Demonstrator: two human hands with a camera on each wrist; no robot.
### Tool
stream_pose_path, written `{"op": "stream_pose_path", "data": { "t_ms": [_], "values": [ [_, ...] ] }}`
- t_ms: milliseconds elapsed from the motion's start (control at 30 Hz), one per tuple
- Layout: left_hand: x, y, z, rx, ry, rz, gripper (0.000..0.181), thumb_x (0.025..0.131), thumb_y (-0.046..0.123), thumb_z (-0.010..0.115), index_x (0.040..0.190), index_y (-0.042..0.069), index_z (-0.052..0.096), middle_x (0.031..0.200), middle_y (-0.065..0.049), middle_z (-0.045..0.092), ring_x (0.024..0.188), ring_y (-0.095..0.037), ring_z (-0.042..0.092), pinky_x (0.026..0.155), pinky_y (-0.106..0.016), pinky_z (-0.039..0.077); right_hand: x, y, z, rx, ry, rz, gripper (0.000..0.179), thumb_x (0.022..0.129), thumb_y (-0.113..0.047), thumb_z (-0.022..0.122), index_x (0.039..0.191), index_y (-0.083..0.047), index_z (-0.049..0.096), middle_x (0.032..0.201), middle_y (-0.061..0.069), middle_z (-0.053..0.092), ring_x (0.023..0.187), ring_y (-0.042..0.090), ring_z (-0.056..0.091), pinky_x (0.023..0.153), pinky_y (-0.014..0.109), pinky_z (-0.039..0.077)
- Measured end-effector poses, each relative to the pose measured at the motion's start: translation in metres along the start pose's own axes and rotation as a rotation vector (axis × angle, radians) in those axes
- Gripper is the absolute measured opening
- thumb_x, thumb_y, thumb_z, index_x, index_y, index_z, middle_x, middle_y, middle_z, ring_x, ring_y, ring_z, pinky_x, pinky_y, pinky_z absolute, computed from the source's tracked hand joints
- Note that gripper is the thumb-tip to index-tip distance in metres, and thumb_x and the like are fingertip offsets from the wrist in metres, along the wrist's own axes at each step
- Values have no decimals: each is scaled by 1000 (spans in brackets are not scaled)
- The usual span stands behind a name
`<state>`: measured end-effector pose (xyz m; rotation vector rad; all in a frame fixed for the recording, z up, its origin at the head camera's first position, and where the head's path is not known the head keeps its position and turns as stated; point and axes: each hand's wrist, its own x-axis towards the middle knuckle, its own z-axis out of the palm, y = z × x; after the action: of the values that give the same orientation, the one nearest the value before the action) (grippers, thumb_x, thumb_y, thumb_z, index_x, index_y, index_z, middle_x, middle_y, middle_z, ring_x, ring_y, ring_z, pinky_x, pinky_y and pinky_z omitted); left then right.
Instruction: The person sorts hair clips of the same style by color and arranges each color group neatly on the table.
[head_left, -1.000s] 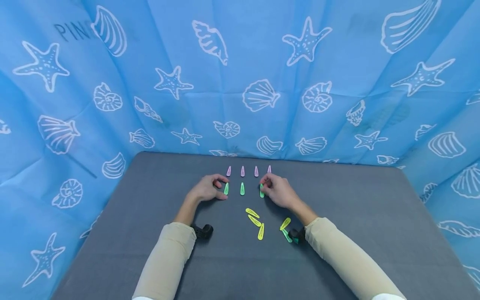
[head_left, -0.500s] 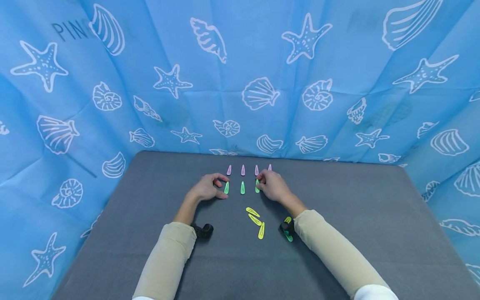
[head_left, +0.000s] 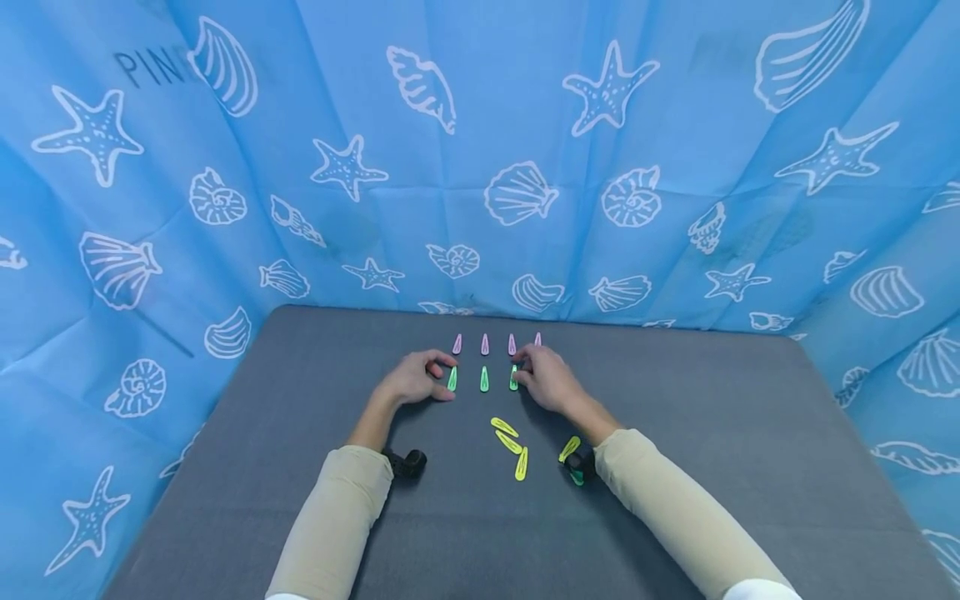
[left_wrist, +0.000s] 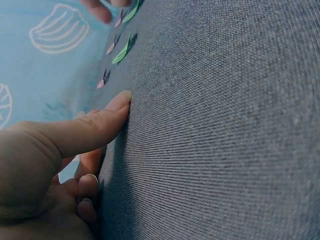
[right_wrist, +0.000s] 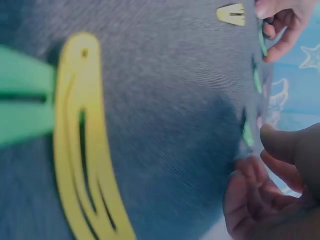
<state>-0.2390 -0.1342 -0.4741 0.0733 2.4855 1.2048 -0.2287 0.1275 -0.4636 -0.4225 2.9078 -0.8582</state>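
Note:
Several green snap hair clips lie in a row on the grey table. My left hand (head_left: 415, 377) spans the leftmost green hair clip (head_left: 452, 378), fingers near its narrow end and thumb by its wide end. In the left wrist view the thumb (left_wrist: 92, 131) reaches down to the cloth. A middle green hair clip (head_left: 484, 379) lies between the hands. My right hand (head_left: 550, 379) is at the right green hair clip (head_left: 513, 378), its fingertips right beside it. In the right wrist view the thumb and fingers (right_wrist: 245, 192) stand apart, the clip just beyond them.
Behind the green row lies a row of several pink hair clips (head_left: 484, 344). Nearer are loose yellow hair clips (head_left: 522, 464); another yellow clip (head_left: 569, 449) overlaps a green one (head_left: 577, 478) by the right wrist camera. A blue shell-print curtain (head_left: 480, 150) borders the grey table (head_left: 465, 533).
My right hand has moved left, bringing the right green hair clip into line with the row, and its fingers have eased off it. My left hand has stayed in place.

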Motion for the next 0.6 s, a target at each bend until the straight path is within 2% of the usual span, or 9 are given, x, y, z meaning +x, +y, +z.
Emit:
{"op": "stream_pose_path", "data": {
  "t_ms": [100,200,333,500,600],
  "values": [
    [0,0,0,5,0,21,51,80,13,87,126,18,68,103,-6,54,94,-24,50,81,-38,38,-9,-3,-7,-77,29,-33,43,99,-23,68,137,-5,57,119,17,59,107,32,58,91,49,50],
    [0,0,0,11,1,45,50,80,12,87,126,16,68,102,-6,54,92,-24,49,80,-36,39,-21,-7,-14,-140,64,-76,62,99,-34,67,151,-9,44,137,22,50,122,39,53,99,55,48],
    [0,-1,0,12,-4,45,50,81,12,87,126,17,68,104,-7,55,93,-24,50,82,-37,39,-39,-8,-18,-212,91,-134,83,96,-47,68,160,-12,28,154,26,38,140,47,42,111,62,40],
    [0,-1,1,12,-4,37,50,81,13,87,126,18,68,105,-7,56,95,-24,50,83,-38,40,-64,-3,-16,-359,56,-165,90,94,-61,62,163,-18,23,166,23,24,153,50,23,117,69,26],
    [0,0,2,9,-2,37,50,81,13,87,127,18,68,105,-7,55,95,-25,50,83,-38,39,-81,1,-13,-444,31,-191,90,94,-67,58,163,-21,23,169,20,21,155,49,18,118,71,21]
  ]
}}
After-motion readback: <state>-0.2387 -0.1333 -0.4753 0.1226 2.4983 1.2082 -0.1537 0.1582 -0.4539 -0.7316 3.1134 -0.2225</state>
